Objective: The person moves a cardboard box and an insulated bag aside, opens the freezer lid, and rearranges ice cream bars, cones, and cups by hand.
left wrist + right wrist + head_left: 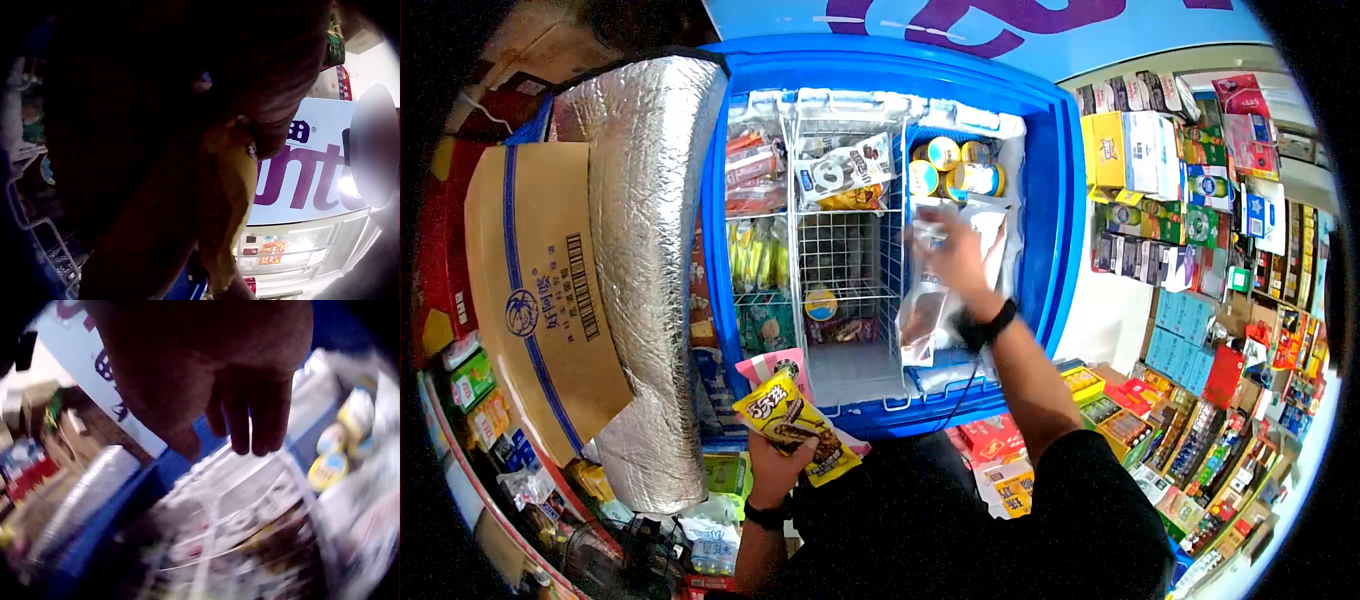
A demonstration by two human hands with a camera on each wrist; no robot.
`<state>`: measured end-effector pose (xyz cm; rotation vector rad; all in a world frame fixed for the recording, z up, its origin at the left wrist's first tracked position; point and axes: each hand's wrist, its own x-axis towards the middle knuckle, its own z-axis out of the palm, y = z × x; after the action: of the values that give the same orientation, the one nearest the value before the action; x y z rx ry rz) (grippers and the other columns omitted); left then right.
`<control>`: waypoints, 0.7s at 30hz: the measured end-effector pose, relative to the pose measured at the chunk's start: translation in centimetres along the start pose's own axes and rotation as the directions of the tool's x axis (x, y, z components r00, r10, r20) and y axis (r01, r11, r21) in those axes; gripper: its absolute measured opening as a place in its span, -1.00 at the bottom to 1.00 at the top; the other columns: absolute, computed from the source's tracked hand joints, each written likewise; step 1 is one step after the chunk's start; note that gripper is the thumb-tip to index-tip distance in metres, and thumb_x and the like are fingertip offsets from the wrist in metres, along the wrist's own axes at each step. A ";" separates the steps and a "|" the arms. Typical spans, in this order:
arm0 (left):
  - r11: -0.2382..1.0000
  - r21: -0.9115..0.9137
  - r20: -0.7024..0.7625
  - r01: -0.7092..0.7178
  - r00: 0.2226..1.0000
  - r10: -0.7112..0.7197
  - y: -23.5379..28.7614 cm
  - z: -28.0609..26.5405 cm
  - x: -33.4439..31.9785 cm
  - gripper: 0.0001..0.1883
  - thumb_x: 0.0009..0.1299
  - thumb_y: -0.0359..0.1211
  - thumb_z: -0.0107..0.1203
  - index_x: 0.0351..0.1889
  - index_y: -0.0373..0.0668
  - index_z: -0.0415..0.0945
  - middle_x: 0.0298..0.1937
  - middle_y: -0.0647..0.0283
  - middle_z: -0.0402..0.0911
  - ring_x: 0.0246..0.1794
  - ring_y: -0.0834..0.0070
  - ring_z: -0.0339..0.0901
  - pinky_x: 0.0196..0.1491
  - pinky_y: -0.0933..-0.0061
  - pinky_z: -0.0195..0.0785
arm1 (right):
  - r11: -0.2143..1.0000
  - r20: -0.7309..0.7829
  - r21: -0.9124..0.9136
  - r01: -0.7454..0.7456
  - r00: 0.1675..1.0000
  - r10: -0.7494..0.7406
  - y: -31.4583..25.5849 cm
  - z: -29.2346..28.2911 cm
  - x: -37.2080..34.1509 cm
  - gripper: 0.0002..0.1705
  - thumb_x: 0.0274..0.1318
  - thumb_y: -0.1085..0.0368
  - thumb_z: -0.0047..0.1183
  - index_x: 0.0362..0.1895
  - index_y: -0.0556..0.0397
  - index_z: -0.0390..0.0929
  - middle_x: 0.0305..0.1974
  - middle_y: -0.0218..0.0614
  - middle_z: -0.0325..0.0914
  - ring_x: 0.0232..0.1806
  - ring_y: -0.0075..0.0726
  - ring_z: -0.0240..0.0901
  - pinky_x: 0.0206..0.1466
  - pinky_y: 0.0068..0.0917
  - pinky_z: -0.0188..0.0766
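Observation:
In the head view the left hand (778, 468) grips a yellow snack packet (800, 428) and a pink packet (772, 368) beneath it, at the front left edge of a blue chest freezer (1055, 240). The yellow packet (240, 187) shows dimly beside the dark left hand (281, 94) in the left wrist view. Above white and clear bags (930, 310) in the freezer's right section, the right hand (952, 258) is blurred. Its fingers point downward, apart from the thumb, holding nothing, in the right wrist view (250, 406).
Wire baskets (845, 255) divide the freezer, with a white packet (845, 172) on top and yellow-lidded tubs (960, 170) at the back right. A silver insulating cover (650, 280) and a cardboard box (540, 290) stand on the left. Shelves of boxed goods (1190, 340) line the right.

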<state>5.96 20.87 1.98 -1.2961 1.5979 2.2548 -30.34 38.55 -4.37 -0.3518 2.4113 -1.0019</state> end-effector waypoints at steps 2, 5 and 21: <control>1.000 -0.028 0.023 0.004 1.000 -0.003 -1.1 -0.2 0.7 -0.20 0.17 -0.45 0.42 0.36 -0.26 0.25 0.12 0.11 0.61 0.14 0.31 0.65 0.23 0.18 0.56 | 0.750 -0.071 -0.647 0.139 0.968 -0.241 4.9 -4.9 6.6 -0.05 0.12 0.04 0.35 0.52 0.09 0.26 0.18 0.05 0.61 0.16 0.10 0.57 0.23 -0.08 0.50; 0.997 -0.066 0.003 0.028 1.000 -0.027 -0.3 0.7 0.4 -0.19 0.19 -0.41 0.50 0.35 -0.28 0.23 0.11 0.12 0.61 0.12 0.31 0.66 0.21 0.22 0.57 | 0.407 0.076 -0.894 0.185 0.960 -0.269 13.9 -6.2 14.0 -0.01 0.06 0.13 0.33 0.55 0.09 0.19 0.41 0.07 0.39 0.41 0.17 0.35 0.48 -0.10 0.31; 0.998 -0.047 -0.031 -0.035 0.999 0.033 -2.1 -0.4 0.4 -0.34 0.28 -0.52 0.37 0.30 -0.25 0.28 0.14 0.13 0.60 0.12 0.36 0.65 0.19 0.26 0.56 | 0.826 0.675 0.250 -0.505 0.702 0.225 1.9 6.7 -7.8 0.01 0.06 -0.21 0.33 0.35 0.26 0.26 0.10 -0.07 0.57 0.01 -0.12 0.63 -0.07 -0.18 0.64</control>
<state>7.00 21.35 0.10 -1.3299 1.5976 2.3174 -20.28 39.18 -7.07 -0.0074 1.5204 -0.9812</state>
